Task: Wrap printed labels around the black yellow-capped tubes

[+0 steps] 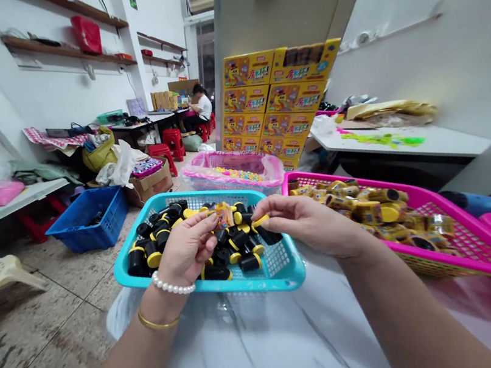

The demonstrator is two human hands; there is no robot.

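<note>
Yellow film (224,216) is pinched in my left hand (191,236); at its four o'clock, my right hand (304,219) grips a cup (272,236). Sleeving, I judge; next calls for alignment.

In front of me rises a broad grey-beige pillar (304,18). Left of it, brown wooden shelves (64,51) line a white painted wall (109,90), with red plastic stools (172,134) on the speckled, stained floor tiles (41,328). Right of it, a white-topped counter (456,143) stands before another white wall (421,59).
</note>
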